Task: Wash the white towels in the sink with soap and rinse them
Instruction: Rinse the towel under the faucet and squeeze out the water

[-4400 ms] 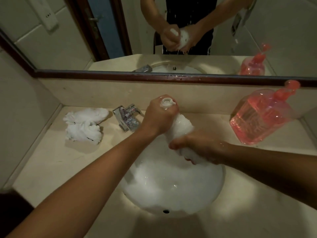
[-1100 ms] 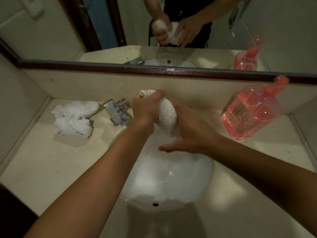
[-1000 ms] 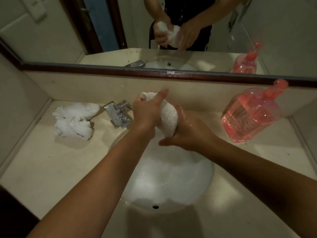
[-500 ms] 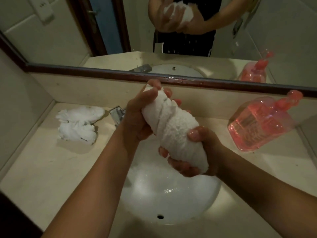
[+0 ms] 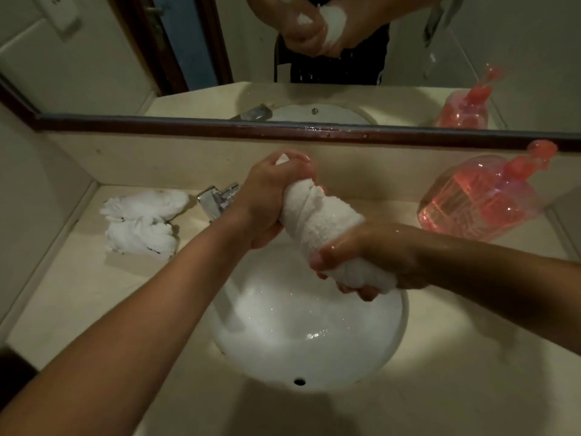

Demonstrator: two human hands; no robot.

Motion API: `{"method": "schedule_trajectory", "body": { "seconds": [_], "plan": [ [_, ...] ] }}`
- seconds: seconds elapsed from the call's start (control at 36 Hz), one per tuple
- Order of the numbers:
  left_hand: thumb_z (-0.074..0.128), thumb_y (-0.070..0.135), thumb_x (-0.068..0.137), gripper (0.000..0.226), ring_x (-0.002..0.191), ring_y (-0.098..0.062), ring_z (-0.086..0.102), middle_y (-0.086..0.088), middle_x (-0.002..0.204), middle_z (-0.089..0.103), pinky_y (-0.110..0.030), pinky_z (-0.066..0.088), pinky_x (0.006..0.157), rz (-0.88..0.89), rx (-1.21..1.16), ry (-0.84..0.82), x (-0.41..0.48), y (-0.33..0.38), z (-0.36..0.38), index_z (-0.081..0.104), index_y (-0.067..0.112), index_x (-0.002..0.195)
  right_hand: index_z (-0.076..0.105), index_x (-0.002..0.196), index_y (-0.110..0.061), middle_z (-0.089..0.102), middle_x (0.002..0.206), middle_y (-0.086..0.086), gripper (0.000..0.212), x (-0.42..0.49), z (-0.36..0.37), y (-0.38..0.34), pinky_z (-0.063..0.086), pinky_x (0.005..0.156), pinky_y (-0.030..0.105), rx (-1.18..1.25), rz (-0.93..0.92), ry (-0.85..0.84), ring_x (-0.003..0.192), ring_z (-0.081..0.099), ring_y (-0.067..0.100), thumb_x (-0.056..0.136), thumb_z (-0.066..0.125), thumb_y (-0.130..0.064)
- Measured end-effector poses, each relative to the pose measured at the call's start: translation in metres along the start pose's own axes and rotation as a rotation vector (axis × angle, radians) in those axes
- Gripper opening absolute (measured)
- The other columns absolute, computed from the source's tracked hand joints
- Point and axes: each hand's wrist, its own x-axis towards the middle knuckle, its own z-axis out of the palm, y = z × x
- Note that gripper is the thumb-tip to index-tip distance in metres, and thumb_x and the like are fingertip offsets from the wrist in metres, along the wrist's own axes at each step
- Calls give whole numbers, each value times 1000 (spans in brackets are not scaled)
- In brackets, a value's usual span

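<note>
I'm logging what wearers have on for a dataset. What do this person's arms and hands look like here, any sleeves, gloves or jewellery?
Both forearms are bare up to the frame edge, with no sleeves in view. The left hand and right hand wear no gloves, and no rings, watch or bracelets show. The right hand and its forearm glisten with water drops.

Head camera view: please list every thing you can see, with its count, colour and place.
towel: 1, white, twisted, held over the sink
towel heap: 1, white, on the counter left of the tap
sink: 1, white, round, set in the counter
tap: 1, silver, behind the sink on its left
soap bottle: 1, pink, on the counter at right
counter: 1, beige, around the sink
mirror: 1, dark-framed, on the wall behind
left hand: grips the towel's upper end
right hand: grips the towel's lower end
</note>
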Motion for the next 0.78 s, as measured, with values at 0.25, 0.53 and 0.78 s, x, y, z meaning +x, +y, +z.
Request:
{"method": "schedule_trajectory", "body": {
  "seconds": [0.25, 0.53, 0.78],
  "plan": [
    [61, 26, 75, 5, 73, -14, 65, 4, 75, 66, -33, 57, 69, 185, 492, 169, 13, -28, 14, 66, 24, 74, 66, 98, -15, 67, 79, 8, 26, 30, 0, 39, 41, 44, 25, -54, -114, 338, 57, 56, 20, 84, 84, -27],
    [60, 30, 82, 10, 69, -8, 59, 11, 72, 63, -26, 44, 64, 198, 722, 288, 37, -66, 28, 60, 31, 72, 65, 107, -17, 65, 76, 8, 31, 62, -7, 75, 43, 38, 27, -66, -298, 568, 42, 57, 11, 82, 84, -16],
    [61, 14, 97, 11, 70, -2, 58, 10, 75, 63, -20, 44, 63, 207, 774, 348, 38, -67, 40, 69, 12, 89, 58, 128, -9, 73, 103, 8, 89, 77, -19, 93, 53, 46, 26, -79, -311, 668, 77, 75, 21, 57, 85, -56]
  ]
}}
